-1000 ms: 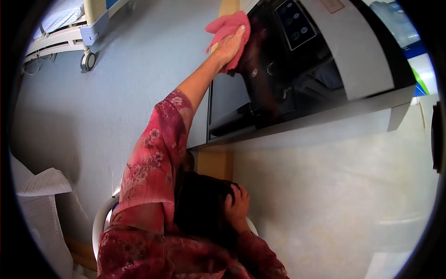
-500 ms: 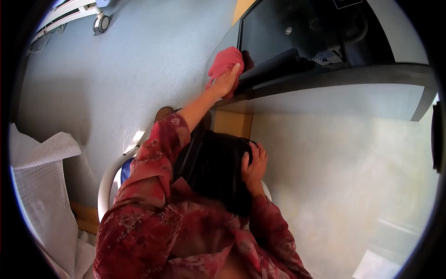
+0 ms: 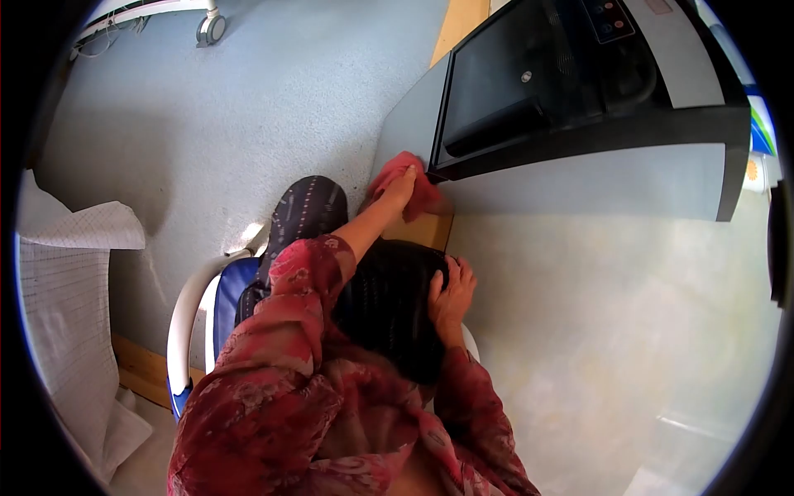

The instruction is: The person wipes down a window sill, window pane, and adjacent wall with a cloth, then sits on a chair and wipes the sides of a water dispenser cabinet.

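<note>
My left hand (image 3: 397,192) is closed round a red cloth (image 3: 426,197), at the near lower corner of a grey and black appliance (image 3: 579,178). The cloth bunches out on both sides of the fingers and appears to touch the appliance by the edge of its dark glossy front panel (image 3: 504,83). My right hand (image 3: 452,299) lies open on my knee, on dark trousers (image 3: 389,306), fingers spread and holding nothing.
I sit on a chair with a pale armrest (image 3: 190,314) and blue side. The appliance carries a button panel (image 3: 610,18). A wheeled frame's caster (image 3: 211,30) stands on the floor at the upper left. White checked fabric (image 3: 70,289) hangs at the left.
My left hand has moved down and slightly nearer with the red cloth. The view has shifted, showing more of the appliance and my other knee. My right hand stays on the knee.
</note>
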Tool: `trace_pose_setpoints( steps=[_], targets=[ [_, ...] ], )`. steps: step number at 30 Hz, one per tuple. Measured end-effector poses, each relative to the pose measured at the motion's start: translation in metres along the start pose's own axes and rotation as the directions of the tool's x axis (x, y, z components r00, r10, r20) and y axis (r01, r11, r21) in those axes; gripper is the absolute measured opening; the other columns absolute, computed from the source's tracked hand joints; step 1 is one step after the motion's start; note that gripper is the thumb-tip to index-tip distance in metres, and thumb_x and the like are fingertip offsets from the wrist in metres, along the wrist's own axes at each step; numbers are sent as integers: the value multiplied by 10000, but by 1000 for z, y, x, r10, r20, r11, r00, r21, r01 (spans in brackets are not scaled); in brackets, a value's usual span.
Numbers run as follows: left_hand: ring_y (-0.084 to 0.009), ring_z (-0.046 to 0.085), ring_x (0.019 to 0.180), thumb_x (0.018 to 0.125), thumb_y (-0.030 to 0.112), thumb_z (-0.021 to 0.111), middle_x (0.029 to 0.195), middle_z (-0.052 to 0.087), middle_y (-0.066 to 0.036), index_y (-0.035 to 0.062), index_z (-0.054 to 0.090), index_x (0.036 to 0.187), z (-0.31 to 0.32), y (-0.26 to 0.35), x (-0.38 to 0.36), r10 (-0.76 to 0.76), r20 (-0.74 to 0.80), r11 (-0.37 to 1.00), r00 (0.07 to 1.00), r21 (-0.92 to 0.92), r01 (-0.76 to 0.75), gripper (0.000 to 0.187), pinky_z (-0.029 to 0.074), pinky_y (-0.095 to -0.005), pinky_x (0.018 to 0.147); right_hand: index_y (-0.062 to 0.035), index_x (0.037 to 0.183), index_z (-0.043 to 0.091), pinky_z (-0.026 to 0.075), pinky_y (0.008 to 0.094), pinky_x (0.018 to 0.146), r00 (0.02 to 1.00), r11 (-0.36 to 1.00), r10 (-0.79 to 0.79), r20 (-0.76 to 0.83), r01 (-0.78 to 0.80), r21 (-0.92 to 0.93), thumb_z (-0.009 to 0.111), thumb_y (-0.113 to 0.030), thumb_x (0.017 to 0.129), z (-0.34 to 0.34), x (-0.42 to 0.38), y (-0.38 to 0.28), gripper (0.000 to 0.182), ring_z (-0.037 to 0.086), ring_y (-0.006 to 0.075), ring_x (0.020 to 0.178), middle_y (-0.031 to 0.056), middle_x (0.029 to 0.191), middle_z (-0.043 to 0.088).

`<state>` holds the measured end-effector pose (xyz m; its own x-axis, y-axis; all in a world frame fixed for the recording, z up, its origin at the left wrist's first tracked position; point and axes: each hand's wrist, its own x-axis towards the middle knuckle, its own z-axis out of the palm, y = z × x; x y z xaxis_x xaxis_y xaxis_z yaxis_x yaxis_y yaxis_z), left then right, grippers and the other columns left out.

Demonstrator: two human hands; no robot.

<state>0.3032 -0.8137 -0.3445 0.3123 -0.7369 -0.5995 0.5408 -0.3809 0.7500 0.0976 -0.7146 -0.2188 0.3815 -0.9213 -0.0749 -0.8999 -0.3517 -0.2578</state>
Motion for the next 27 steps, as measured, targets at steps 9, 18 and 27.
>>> trace_pose_setpoints(
  steps=[9, 18, 27],
  targets=[
    [-421, 414, 1426, 996, 667, 368, 1468, 502, -299, -34, 521, 1437, 17, 89, 86, 186, -30, 982, 982, 49, -184, 842, 317, -431, 1165, -85, 1310, 624, 427, 524, 1033, 985, 995, -81, -151, 88, 47, 599, -207, 922, 20, 6, 12, 407, 500, 473, 1192, 219, 1383, 531],
    [-488, 520, 1282, 1037, 618, 259, 1249, 627, -346, -78, 662, 1221, 25, 132, 232, 513, -108, 852, 852, 183, -490, 825, 366, -477, 1117, -31, 1338, 583, 407, 520, 1045, 998, 998, -37, -44, 40, 52, 578, -206, 920, 23, 22, 10, 453, 498, 460, 1212, 273, 1396, 499],
    [-463, 430, 1395, 1024, 614, 272, 1411, 499, -379, -139, 551, 1343, -17, 48, 296, 202, -160, 957, 966, 244, -160, 864, 302, -454, 1187, -25, 1359, 557, 375, 519, 1089, 990, 998, 59, 130, -60, 7, 523, -293, 968, 30, 46, 3, 475, 473, 442, 1276, 265, 1440, 459]
  ],
)
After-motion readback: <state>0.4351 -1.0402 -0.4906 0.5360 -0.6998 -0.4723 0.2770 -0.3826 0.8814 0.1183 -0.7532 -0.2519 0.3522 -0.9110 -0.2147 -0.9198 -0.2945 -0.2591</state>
